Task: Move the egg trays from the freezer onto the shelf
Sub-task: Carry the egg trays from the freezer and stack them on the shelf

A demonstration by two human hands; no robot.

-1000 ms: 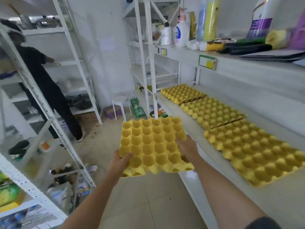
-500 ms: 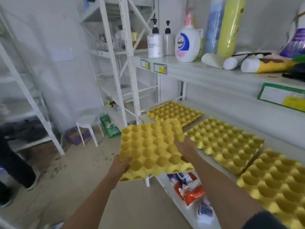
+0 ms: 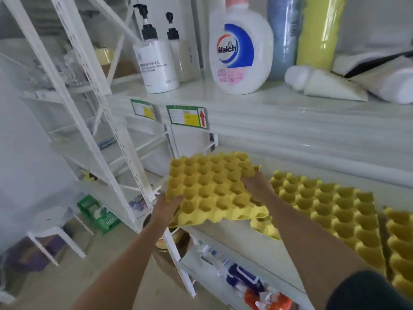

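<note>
I hold a yellow egg tray (image 3: pixel 212 186) flat with both hands over the left end of the white shelf (image 3: pixel 241 240). My left hand (image 3: pixel 166 208) grips its near left corner and my right hand (image 3: pixel 257 186) grips its right edge. Under it lies another yellow tray (image 3: pixel 264 228), mostly hidden, with only its near corner showing. To the right a second tray (image 3: pixel 335 209) lies on the same shelf, and the edge of a third tray (image 3: pixel 400 247) shows at the far right.
The shelf above carries pump bottles (image 3: pixel 156 63), a Walch bottle (image 3: pixel 240 52), rolls and tubes. A white upright post (image 3: pixel 107 121) stands left of the tray. Packets (image 3: pixel 252 285) lie on the lower shelf. A white stool (image 3: pixel 52 224) and green basket (image 3: pixel 100 214) sit on the floor.
I have walked along the shelf and carried the tray forward. It now hangs over the leftmost tray on the shelf instead of over the aisle floor. The other person has left the view.
</note>
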